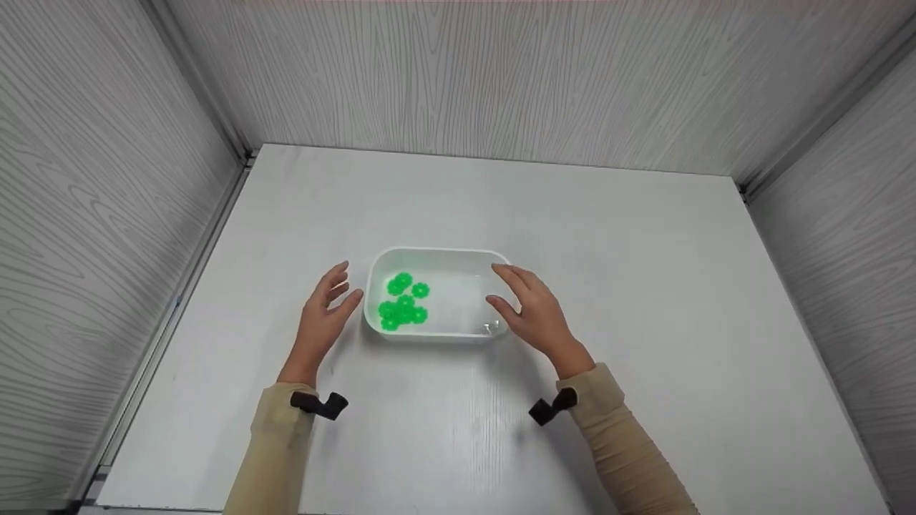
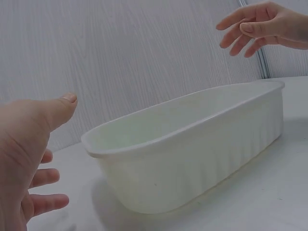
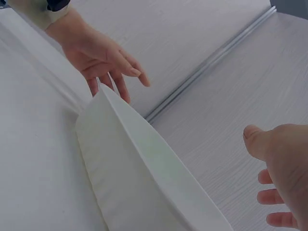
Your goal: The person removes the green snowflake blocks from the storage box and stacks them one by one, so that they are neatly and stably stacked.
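A white rectangular tub (image 1: 458, 336) with rounded corners sits on the table. Several small green flower-shaped pieces (image 1: 404, 311) lie in its left part, and something small and clear (image 1: 490, 327) is at its front right corner. My left hand (image 1: 325, 318) is just off the tub's left end, fingers loosely spread, holding nothing. Over the right end hovers my right hand (image 1: 533, 307), its thumb and fingers apart with nothing between them. In the left wrist view the left hand (image 2: 29, 154) stands apart from the tub wall. The tub's contents are hidden in both wrist views.
The white table (image 1: 644, 286) extends around the tub on all sides. Wood-grain panels (image 1: 465, 79) enclose it at the back, left and right, with a metal rail (image 1: 193, 272) along the left edge. Both wrists carry black camera mounts (image 1: 318, 405).
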